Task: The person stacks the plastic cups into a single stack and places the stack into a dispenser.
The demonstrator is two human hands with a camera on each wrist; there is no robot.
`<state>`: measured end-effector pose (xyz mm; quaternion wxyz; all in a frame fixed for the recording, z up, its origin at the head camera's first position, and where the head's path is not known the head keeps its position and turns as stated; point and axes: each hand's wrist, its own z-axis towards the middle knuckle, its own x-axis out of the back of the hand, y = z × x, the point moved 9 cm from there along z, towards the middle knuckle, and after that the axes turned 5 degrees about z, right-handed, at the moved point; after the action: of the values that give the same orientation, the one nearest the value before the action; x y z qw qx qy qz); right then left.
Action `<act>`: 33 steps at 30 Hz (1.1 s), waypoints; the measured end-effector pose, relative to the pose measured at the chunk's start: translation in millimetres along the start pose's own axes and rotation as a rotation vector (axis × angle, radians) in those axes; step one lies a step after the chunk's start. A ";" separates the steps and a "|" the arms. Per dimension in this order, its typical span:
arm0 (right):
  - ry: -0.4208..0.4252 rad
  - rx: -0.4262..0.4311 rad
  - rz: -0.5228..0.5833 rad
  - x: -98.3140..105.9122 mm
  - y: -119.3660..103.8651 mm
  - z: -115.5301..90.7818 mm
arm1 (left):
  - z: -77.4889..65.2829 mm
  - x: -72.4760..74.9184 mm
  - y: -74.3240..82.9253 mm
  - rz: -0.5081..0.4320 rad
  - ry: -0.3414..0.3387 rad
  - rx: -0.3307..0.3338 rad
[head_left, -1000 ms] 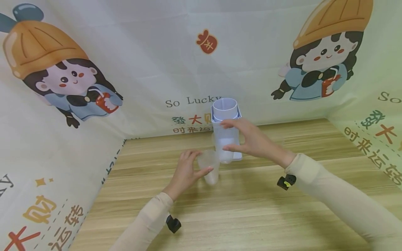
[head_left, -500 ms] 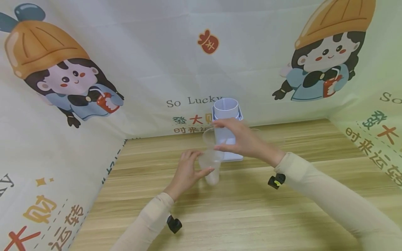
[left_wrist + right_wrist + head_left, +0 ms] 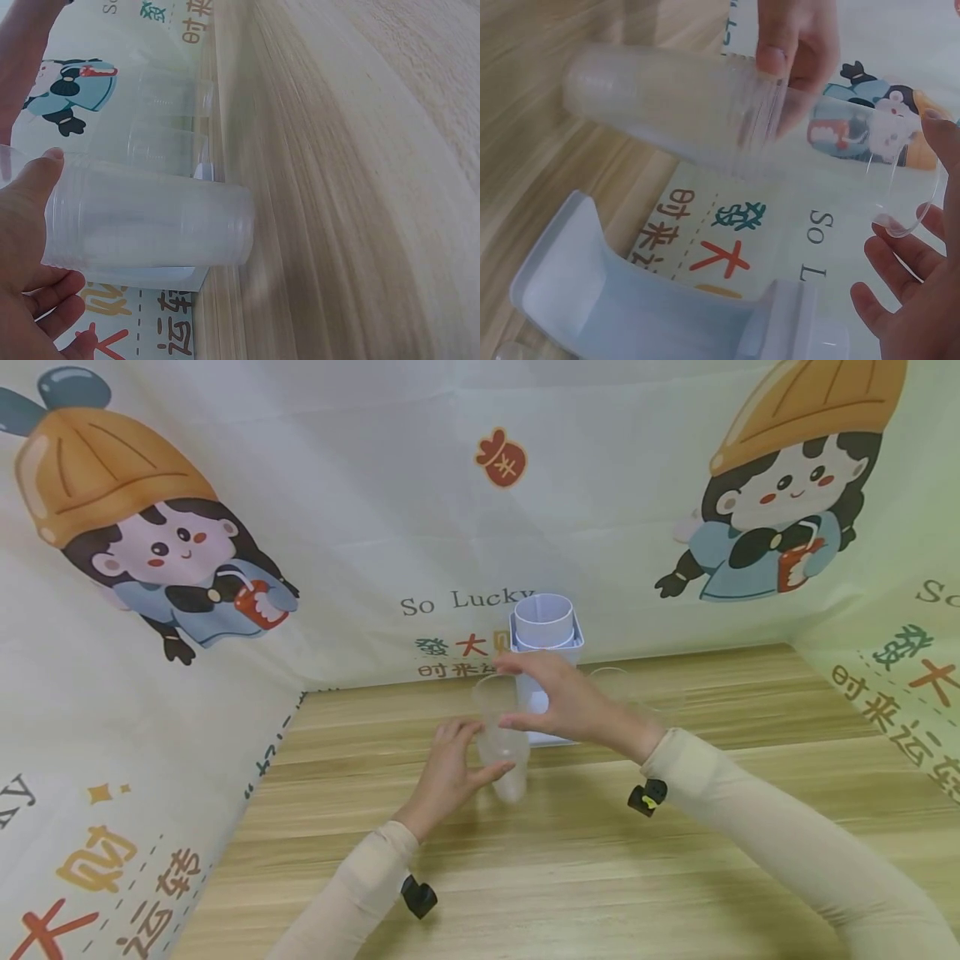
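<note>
A stack of nested clear plastic cups stands upright on the table, its rims between my left thumb and fingers. The left hand grips it from the left side. My right hand holds a single clear cup near its rim, with the thumb on one side and fingers on the other. That cup's lower end is inside the mouth of the stack, while most of its wall is above. Just behind the right hand stands a pale lavender cup dispenser, partly hidden by that hand.
To the right of the dispenser, two more clear cups stand on the wooden table; one cup is partly hidden behind the right hand. A printed cloth backdrop rises close behind the dispenser and along both sides.
My right hand has carried a cup from in front of the dispenser to the left, over the stack, then lowered it into the stack's mouth. The left hand has stayed nearly still.
</note>
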<state>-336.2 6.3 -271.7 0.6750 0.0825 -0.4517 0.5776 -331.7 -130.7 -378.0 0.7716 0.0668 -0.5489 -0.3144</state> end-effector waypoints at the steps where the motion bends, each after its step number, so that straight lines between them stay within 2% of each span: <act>1: -0.003 -0.002 -0.001 -1.6 0.8 -0.8 | 0.0 -0.3 -0.2 -0.001 -0.004 0.004; 9: -0.079 -0.094 -0.017 -21.6 12.3 -10.3 | -0.9 2.3 3.2 0.003 0.022 -0.024; 20: -0.140 -0.130 -0.030 -41.2 26.1 -20.7 | -1.1 2.9 4.7 -0.006 0.032 -0.036; 26: -0.155 -0.141 -0.025 -45.1 27.8 -25.0 | -2.0 3.3 6.4 0.008 0.046 -0.054; 33: -0.184 -0.152 -0.013 -47.6 27.8 -29.1 | -1.9 3.4 6.5 0.005 0.041 -0.044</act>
<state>-341.4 0.0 -333.5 0.6388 0.0866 -0.5536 0.5272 -326.6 -128.0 -373.1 0.7846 0.0550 -0.5262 -0.3232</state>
